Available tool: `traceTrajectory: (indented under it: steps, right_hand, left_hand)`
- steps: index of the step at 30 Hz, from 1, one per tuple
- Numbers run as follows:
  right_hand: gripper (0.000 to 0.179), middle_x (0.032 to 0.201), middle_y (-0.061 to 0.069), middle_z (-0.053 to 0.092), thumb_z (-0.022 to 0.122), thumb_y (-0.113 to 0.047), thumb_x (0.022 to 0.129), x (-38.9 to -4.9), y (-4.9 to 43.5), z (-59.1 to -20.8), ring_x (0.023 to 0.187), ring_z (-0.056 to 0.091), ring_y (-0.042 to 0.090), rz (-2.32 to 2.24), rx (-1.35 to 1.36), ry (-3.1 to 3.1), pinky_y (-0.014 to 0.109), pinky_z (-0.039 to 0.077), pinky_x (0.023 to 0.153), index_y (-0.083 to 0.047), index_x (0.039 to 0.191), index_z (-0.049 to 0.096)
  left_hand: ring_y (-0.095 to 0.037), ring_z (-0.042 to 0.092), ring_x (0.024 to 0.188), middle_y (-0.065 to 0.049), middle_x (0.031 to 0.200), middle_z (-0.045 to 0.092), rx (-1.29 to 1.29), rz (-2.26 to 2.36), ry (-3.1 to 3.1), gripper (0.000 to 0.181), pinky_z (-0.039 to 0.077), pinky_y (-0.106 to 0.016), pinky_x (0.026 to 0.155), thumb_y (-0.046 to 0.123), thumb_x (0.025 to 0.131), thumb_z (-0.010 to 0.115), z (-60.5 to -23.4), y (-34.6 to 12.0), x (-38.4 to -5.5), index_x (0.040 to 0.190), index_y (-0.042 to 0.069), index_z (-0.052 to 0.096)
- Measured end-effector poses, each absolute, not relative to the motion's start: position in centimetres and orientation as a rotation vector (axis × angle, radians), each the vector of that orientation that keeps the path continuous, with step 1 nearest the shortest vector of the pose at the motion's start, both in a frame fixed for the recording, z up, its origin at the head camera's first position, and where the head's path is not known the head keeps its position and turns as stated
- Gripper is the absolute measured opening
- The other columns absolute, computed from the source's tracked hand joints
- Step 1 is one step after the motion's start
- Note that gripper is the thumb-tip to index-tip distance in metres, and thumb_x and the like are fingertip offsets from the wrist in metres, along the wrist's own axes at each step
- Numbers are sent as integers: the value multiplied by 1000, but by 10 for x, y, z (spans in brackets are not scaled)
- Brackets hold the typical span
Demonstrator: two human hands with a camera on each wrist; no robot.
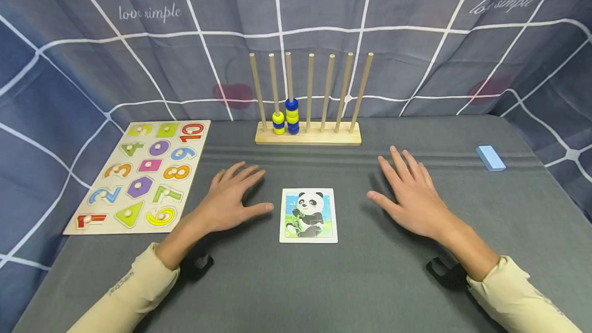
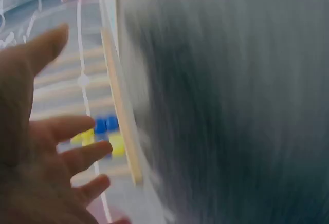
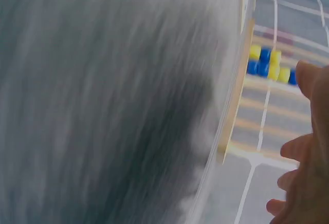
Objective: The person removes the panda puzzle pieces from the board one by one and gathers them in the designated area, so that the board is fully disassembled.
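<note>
Between my two hands a square panda puzzle (image 1: 308, 216) with a white border lies flat on the grey table. To its left is my left hand (image 1: 231, 199), fingers spread and holding nothing. My right hand (image 1: 413, 197) is on the other side, palm down with spread fingers and nothing in its grasp. Both hands are apart from the puzzle. Behind it stands a wooden peg rack (image 1: 307, 137) with several upright rods; yellow and blue beads (image 1: 292, 116) are stacked on two of them. The beads also show past the fingers in both wrist views.
A wooden number-and-shape board (image 1: 154, 179) lies at the left, close to my left forearm. A light blue block (image 1: 491, 158) sits at the far right. Dark checked curtains (image 1: 319, 9) rise behind the table and along its sides.
</note>
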State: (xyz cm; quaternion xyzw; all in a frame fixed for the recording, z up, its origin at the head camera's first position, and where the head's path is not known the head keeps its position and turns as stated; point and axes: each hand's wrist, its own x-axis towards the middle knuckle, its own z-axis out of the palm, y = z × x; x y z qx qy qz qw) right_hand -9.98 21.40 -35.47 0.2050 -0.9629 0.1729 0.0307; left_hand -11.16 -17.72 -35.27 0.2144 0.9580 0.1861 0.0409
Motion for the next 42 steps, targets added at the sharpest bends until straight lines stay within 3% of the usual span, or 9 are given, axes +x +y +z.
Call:
traceTrajectory:
  steps: [2,5,8,11,15,22,32,39,42]
  right_hand:
    - [75,162,19,15,61,-45,97,-98,204,-355,147,11,41,614,680,-2899,65,14,110,-3,153,33]
    - [67,154,18,34,67,-37,94,-94,186,-354,141,30,38,761,746,-2810,61,27,106,-2,146,44]
    - [56,139,13,53,69,-30,94,-89,166,-353,122,54,30,942,787,-2762,51,44,96,-3,140,52]
    - [44,124,9,62,69,-23,95,-86,147,-352,102,64,19,1177,803,-2740,40,53,83,-4,133,58]
    - [36,116,9,64,69,-16,94,-90,126,-351,94,64,12,1453,781,-2731,32,55,76,-4,128,62]
    - [32,111,8,67,68,-14,93,-109,103,-351,93,64,15,1495,846,-2806,34,53,78,-2,123,66]
    - [32,99,4,62,69,-10,91,-127,86,-363,82,56,13,1399,989,-2935,33,47,72,-2,122,67]
    - [36,100,6,56,73,-10,90,-129,78,-367,75,51,13,1253,1042,-2997,30,44,66,-2,124,67]
    - [38,100,5,56,74,-11,89,-129,76,-367,75,50,13,1215,1038,-3019,30,43,65,-2,125,67]
  left_hand:
    - [-34,39,135,-13,143,51,652,758,2896,76,28,-59,106,53,85,73,-353,-170,-105,143,8,52]
    - [-26,58,110,-12,127,60,590,1054,2756,63,47,-45,89,35,85,79,-355,-159,-93,137,5,58]
    - [-16,61,87,-12,116,60,519,1243,2592,58,51,-34,71,20,85,80,-358,-149,-82,135,2,57]
    - [-11,62,78,-12,112,57,464,1293,2515,59,50,-29,64,13,83,81,-361,-141,-74,136,1,56]
    - [-9,62,72,-10,107,53,422,1294,2515,60,50,-27,62,7,80,82,-365,-135,-71,135,2,57]
    - [-5,62,66,-9,108,52,472,1251,2556,63,48,-28,72,5,76,85,-368,-134,-74,133,2,59]
    - [0,58,70,-20,147,40,605,1172,2589,63,49,-27,75,9,75,87,-368,-135,-76,130,-5,60]
    - [2,61,68,-20,150,41,628,1177,2550,57,48,-35,86,9,77,85,-369,-139,-77,128,-4,62]
    - [1,62,67,-21,150,40,624,1179,2536,53,49,-31,82,9,78,84,-369,-140,-78,126,-4,64]
